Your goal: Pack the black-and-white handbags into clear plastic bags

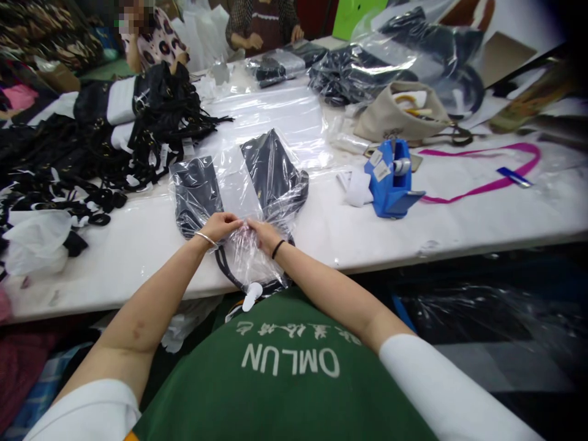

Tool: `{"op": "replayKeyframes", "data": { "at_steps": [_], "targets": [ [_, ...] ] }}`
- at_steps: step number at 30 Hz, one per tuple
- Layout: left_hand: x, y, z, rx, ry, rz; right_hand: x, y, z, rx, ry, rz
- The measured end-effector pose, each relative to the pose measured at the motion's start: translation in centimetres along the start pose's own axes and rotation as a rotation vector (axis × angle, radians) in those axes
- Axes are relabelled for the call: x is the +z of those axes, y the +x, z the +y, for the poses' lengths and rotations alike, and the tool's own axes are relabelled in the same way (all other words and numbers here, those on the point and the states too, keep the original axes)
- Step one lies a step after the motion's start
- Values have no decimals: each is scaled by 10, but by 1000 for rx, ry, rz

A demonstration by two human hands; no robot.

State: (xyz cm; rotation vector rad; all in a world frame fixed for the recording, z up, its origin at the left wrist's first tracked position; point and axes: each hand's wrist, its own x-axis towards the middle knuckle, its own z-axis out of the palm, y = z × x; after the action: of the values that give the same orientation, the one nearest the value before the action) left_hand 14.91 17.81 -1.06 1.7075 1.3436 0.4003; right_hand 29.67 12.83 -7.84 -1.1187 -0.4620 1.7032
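In front of me lies a black bag [271, 165] with a white band round its middle, inside a clear plastic bag [248, 251]. My left hand [220, 226] pinches the gathered plastic at the near end. Right beside it, my right hand [264, 236] grips the same bunched film, the fingertips of both hands almost meeting. A black strap [225, 266] with a white tag [252, 296] hangs over the table edge below my hands.
A pile of black bags [151, 122] covers the left side. To the right stand a blue tape dispenser [390, 184], a beige cloth pouch [399, 116] and a pink ribbon [487, 187]. Plastic-wrapped bags [358, 70] lie at the back, where two people stand.
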Motion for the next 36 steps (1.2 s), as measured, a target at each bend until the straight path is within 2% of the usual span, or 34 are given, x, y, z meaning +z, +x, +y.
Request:
{"op": "replayKeyframes", "data": {
  "at_steps": [3, 6, 10, 13, 17, 20, 24, 26, 31, 33, 36],
  "targets": [
    [5, 4, -6, -45, 8, 99, -10, -13, 7, 7, -79, -70],
    [5, 4, -10, -31, -13, 91, -18, -20, 11, -8, -182, -83],
    [-1, -1, -11, -7, -159, 6, -19, -15, 15, -149, -212, -61],
    [-2, 0, -8, -50, -193, -77, -19, -10, 18, -304, -269, -109],
    [5, 11, -2, -176, -112, -155, -22, -12, 22, -411, -310, -133],
    [9, 22, 3, -161, -11, -231, -23, -16, 22, -450, -316, -120],
    [12, 34, 11, -92, -27, -305, -21, -25, 18, -477, -335, -134],
    [12, 38, 16, -44, 39, -322, -19, -31, 14, -485, -363, -138],
    [0, 38, 18, 96, 170, -191, -15, -43, 4, -463, -381, -120],
    [-5, 34, 14, 83, 122, -177, -13, -41, 4, -414, -369, -85],
    [-7, 26, 6, 14, -32, -249, -12, -28, 7, -342, -333, -12]
  ]
}}
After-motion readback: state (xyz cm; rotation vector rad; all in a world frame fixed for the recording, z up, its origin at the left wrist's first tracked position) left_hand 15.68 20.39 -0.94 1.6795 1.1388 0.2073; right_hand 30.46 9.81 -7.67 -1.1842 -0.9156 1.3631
